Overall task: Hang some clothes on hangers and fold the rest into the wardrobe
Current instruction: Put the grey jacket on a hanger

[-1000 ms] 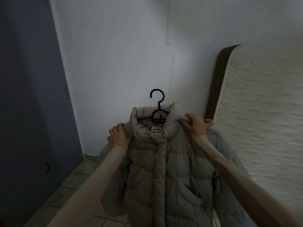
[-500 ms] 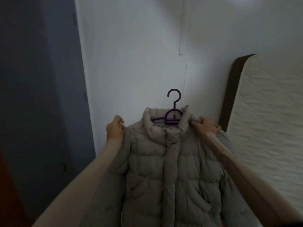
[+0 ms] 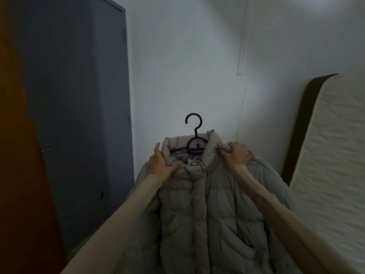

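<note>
One puffy grey jacket (image 3: 207, 204) on a purple hanger (image 3: 194, 141), held up before me near the white wall (image 3: 187, 66). It looks soft, bulky and light, likely slippery, so the shoulders by the collar are my best hold. My left hand (image 3: 161, 166) pinches the left shoulder; my right hand (image 3: 236, 155) bunches fabric by the collar. A mattress (image 3: 325, 155) leans at right, a grey door (image 3: 79, 95) left.
</note>
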`<state>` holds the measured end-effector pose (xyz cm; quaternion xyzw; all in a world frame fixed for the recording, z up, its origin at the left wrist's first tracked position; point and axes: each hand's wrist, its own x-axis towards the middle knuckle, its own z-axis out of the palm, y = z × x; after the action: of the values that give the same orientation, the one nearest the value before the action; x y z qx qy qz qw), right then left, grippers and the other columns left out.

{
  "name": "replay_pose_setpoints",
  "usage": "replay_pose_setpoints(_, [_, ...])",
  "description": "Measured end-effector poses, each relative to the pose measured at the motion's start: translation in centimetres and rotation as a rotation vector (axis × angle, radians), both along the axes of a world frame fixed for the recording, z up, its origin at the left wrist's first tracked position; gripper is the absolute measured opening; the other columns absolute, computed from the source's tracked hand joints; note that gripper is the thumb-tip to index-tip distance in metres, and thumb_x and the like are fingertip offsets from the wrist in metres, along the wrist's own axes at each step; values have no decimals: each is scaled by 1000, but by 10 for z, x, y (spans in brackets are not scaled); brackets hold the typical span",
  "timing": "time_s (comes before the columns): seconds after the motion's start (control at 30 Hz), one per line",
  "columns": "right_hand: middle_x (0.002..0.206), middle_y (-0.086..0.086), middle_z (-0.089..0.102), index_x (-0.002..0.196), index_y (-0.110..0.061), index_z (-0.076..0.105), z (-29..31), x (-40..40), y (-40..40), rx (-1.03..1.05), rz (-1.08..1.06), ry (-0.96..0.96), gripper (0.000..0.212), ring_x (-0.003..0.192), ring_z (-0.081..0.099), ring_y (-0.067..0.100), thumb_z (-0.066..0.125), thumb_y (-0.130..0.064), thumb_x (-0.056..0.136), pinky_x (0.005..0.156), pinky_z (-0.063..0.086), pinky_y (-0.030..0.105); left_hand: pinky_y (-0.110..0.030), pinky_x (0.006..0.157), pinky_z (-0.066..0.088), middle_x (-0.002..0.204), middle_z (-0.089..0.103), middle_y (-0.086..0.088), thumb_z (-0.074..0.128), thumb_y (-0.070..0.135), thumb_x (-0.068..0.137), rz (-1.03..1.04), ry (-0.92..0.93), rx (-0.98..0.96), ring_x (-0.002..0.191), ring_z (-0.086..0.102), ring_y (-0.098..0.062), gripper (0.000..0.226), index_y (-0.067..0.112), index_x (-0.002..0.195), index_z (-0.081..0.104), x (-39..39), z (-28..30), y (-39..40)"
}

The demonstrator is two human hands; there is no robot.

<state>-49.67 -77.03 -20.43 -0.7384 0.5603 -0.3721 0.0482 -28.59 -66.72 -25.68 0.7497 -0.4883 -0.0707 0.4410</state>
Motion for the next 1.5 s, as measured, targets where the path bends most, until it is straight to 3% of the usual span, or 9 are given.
replay_pose_setpoints(0.2, [112, 5, 58, 97, -15, 65, 18, 4, 16, -40, 170, -66, 30, 117, 40, 24, 60, -43, 86, 96, 22, 38, -44, 101, 32, 125, 52, -20, 26, 61, 78, 205, -57, -194, 115, 45, -33, 77, 2, 122, 48, 2, 8, 26])
replay_pose_setpoints(0.3, [112, 5, 59, 97, -16, 64, 19, 5, 18, -30, 217, -80, 29, 117, 39, 24, 60, -43, 86, 96, 21, 38, -33, 82, 41, 104, 62, -21, 39, 58, 86, 182, -43, -293, 97, 57, -32, 66, -3, 100, 59, 4, 13, 45])
replay_pose_setpoints(0.43, [114, 6, 58, 101, -16, 64, 21, 6, 25, 6, 306, -113, 30, 118, 40, 23, 59, -41, 87, 98, 19, 37, -28, 60, 27, 75, 55, -15, 38, 44, 97, 359, -96, -191, 71, 50, -24, 51, 7, 63, 50, 0, 27, 68])
replay_pose_setpoints(0.6, [108, 7, 58, 105, -17, 68, 22, 9, 36, 101, 328, -331, 70, 115, 44, 25, 37, -57, 58, 96, 19, 34, -30, 65, 30, 87, 63, -23, 32, 47, 98, 365, -223, -113, 84, 58, -32, 61, -3, 79, 63, 1, 46, 83])
replay_pose_setpoints(0.73, [100, 5, 55, 106, -13, 66, 27, 14, 49, 54, 389, -289, 60, 118, 43, 25, 46, -55, 68, 94, 19, 34, -30, 65, 29, 74, 53, -13, 32, 49, 98, 361, -262, -95, 80, 55, -30, 57, 9, 60, 48, 8, 62, 99])
replay_pose_setpoints(1.0, [85, -2, 59, 96, -37, 51, 35, 48, 80, -41, 560, -134, 74, 88, 49, 17, 29, -88, 48, 94, 24, 38, -34, 68, 37, 83, 62, -15, 30, 57, 95, 528, -295, -117, 83, 59, -31, 66, 1, 86, 65, 26, 68, 142])
replay_pose_setpoints(1.23, [84, 6, 64, 102, -14, 53, 45, 92, 137, -200, 736, 9, 77, 81, 61, 28, 24, -78, 68, 84, 41, 36, -28, 63, 31, 75, 55, -4, 35, 57, 93, 580, -342, -154, 76, 57, -25, 50, 14, 79, 57, 39, 77, 213])
replay_pose_setpoints(1.4, [97, 10, 66, 103, -12, 54, 46, 131, 189, -250, 808, -81, 62, 88, 61, 30, 31, -63, 77, 81, 40, 37, -27, 71, 37, 90, 60, 1, 19, 81, 65, 467, -356, -200, 83, 56, -18, 88, 23, 121, 52, 53, 82, 288])
replay_pose_setpoints(1.5, [99, 5, 63, 96, -17, 51, 43, 157, 228, -247, 822, -108, 51, 94, 57, 25, 30, -61, 81, 79, 27, 35, -31, 80, 42, 99, 61, -2, 22, 77, 76, 477, -358, -178, 91, 58, -22, 86, 18, 136, 42, 64, 86, 336])
